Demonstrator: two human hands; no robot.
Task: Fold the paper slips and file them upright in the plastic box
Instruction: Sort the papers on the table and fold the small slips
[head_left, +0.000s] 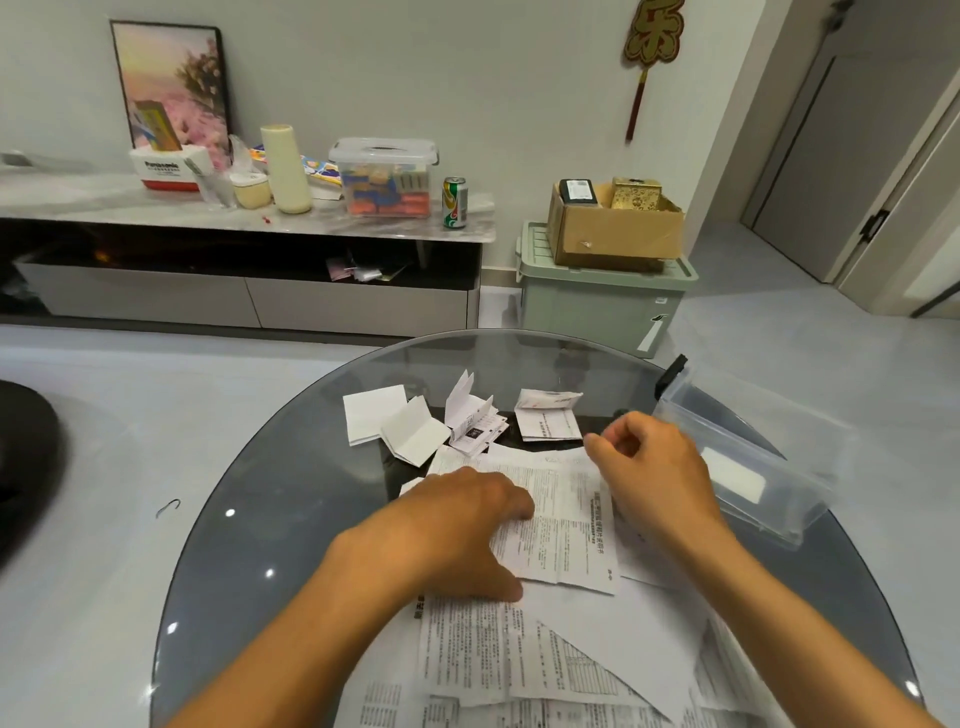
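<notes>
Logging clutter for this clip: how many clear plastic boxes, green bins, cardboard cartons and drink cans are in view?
Clear plastic boxes: 2, the table box and the lidded sideboard box
Green bin: 1
Cardboard carton: 1
Drink can: 1
Total: 5
</notes>
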